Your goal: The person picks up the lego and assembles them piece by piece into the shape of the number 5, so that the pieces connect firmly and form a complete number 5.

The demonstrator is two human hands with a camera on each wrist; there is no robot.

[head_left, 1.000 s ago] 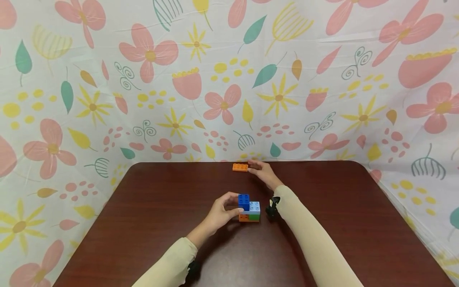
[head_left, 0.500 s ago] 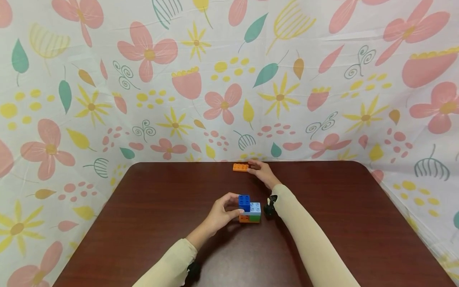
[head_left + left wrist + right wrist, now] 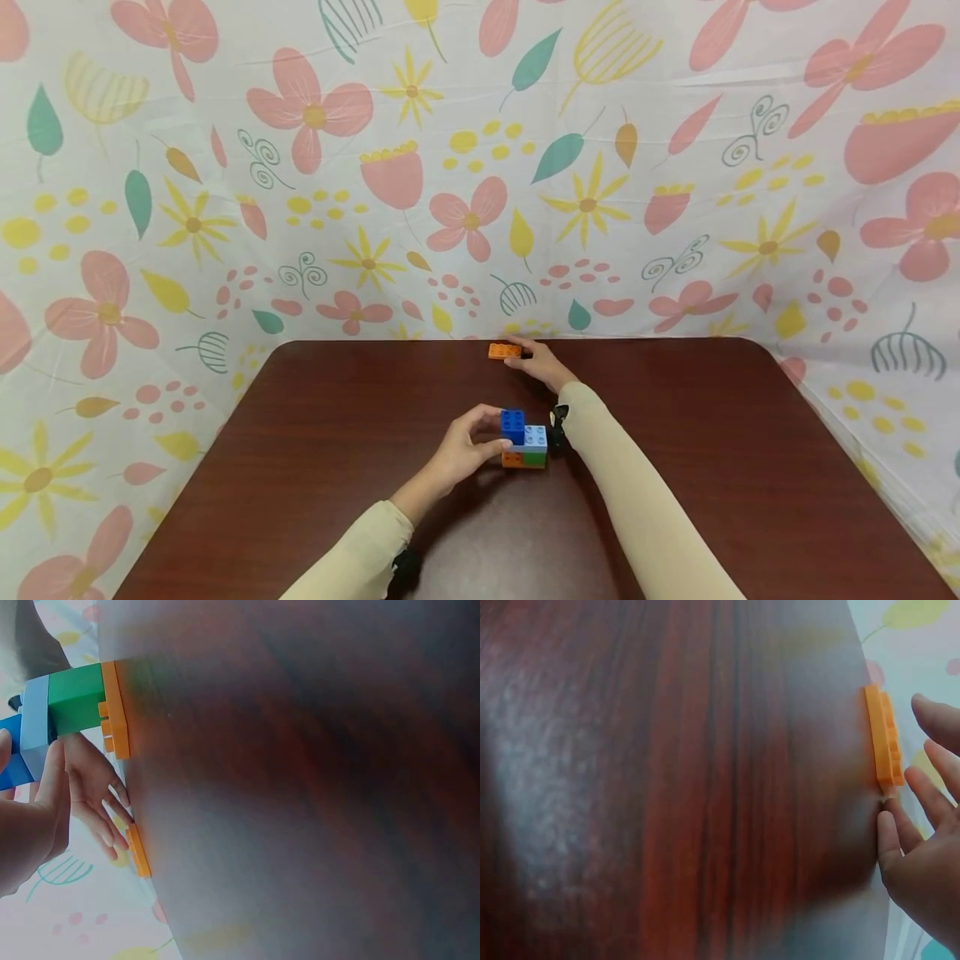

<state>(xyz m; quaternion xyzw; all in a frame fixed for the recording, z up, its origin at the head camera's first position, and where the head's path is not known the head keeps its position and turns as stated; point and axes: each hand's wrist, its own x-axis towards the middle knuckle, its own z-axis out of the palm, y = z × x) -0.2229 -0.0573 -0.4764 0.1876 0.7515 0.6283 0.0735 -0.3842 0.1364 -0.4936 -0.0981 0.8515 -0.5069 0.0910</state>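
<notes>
My left hand (image 3: 459, 447) grips a small stack of toy building bricks, thumb and fingers on opposite sides of the dark blue brick (image 3: 513, 425) on top. Below that come a light blue brick (image 3: 36, 720), a green brick (image 3: 76, 697) and an orange base brick (image 3: 116, 712). At the table's far edge lies a flat orange brick (image 3: 501, 352), its studs facing up. My right hand (image 3: 542, 365) is at its right end, with thumb in front and fingers behind. In the right wrist view those fingers are spread beside the flat brick (image 3: 883, 739), not closed around it.
The dark brown table (image 3: 360, 408) ends just behind the flat brick. A floral cloth (image 3: 465, 150) hangs behind and at both sides. Black wrist devices (image 3: 557, 429) sit at the cuffs, the right one close to the stack.
My right hand has moved slightly left, its thumb and fingers now overlapping the flat orange brick's right end. My left hand and the stack have stayed put.
</notes>
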